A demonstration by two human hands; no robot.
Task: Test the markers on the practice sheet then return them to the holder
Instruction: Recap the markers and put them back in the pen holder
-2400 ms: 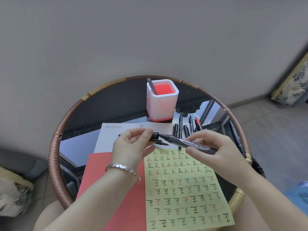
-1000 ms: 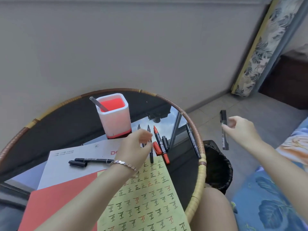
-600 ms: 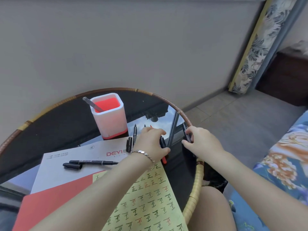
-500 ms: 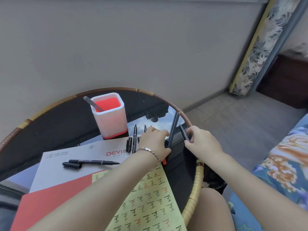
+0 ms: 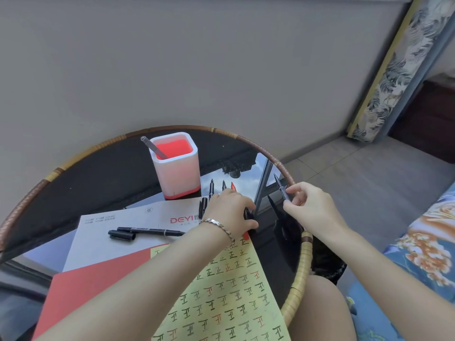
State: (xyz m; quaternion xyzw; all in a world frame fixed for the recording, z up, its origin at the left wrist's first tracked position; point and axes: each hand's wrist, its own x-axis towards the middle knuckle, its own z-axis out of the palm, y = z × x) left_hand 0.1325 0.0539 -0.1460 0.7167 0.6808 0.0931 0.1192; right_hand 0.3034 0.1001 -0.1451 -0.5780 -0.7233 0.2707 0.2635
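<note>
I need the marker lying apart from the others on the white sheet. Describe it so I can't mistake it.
Start at the white holder at the round table's far side. On the white sheet before it lies a black marker, crosswise, left of the left hand. Its loose cap rests alongside.

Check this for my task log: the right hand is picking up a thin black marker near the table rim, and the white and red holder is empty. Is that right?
Not quite. The head view shows the right hand pinching a thin black marker near the table rim, but the white and red holder is not empty: one grey pen leans inside it.
</note>
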